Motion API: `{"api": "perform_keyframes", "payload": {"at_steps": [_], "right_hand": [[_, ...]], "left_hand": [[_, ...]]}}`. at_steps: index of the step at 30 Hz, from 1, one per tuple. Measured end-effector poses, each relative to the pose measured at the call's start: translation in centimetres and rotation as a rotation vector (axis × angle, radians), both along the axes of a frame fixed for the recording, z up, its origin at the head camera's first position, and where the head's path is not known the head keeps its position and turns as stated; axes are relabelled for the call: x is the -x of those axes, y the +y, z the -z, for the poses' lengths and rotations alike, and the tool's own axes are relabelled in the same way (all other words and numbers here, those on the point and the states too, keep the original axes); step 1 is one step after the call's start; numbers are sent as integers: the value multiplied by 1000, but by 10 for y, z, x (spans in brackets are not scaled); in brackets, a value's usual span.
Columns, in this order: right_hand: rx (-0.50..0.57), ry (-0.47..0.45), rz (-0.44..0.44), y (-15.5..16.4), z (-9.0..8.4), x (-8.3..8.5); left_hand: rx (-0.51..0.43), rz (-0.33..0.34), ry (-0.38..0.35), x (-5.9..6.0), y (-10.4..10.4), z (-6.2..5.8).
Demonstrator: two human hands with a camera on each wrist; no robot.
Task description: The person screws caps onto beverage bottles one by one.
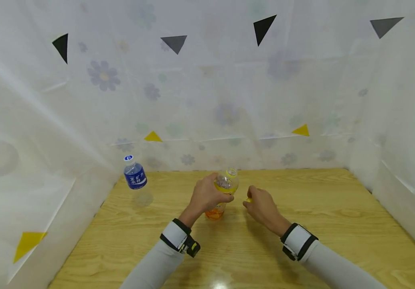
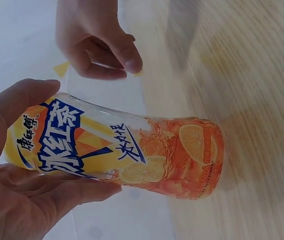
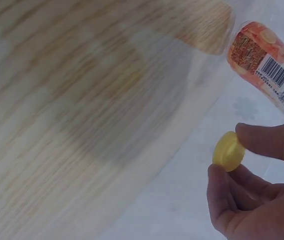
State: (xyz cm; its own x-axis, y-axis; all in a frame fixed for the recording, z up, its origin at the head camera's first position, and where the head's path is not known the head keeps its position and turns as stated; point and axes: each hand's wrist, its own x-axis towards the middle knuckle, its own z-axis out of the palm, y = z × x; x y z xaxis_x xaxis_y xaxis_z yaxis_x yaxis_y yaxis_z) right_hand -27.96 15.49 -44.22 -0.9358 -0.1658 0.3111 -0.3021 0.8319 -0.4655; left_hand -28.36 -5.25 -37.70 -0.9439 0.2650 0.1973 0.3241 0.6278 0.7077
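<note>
The left hand (image 1: 207, 196) was closed around the iced tea bottle (image 1: 223, 192), thumb on one side and fingers curled round the other over the yellow part of the label. The bottle stood near the middle of the wooden surface (image 1: 337, 208), its orange base down on the wood and its neck uncapped and open at the top. In the left wrist view the grip sat on the upper half of the bottle, leaving the orange lower half with its lemon-slice print bare.

The right hand (image 1: 261, 206) was just to the right of the bottle, apart from it. It pinched a small yellow cap (image 3: 228, 151) between thumb and forefinger, the remaining fingers loosely curled behind. The cap was held off the surface, near the bottle's shoulder height.

A water bottle (image 1: 135, 176) with a blue label stood upright at the far left of the surface, against the flowered white curtain (image 1: 229, 100), well apart from both hands.
</note>
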Motion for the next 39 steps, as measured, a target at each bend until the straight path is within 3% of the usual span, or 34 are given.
{"api": "perform_keyframes", "payload": {"at_steps": [11,16,20,31,39], "right_hand": [[22,-53,-12,3,-1,-2],[48,-26,-8,7,-9,-1],[81,36,-23,9,-26,-1],[211,233,-102,1,-97,-13],[219,279,-171,-10,-114,-21]], "left_hand": [[22,-6,5,-1,3,-1],[23,-9,5,-1,4,-2],[28,-6,9,-1,3,-2],[15,13,27,-3,4,-1],[39,13,38,-3,5,-1]]}}
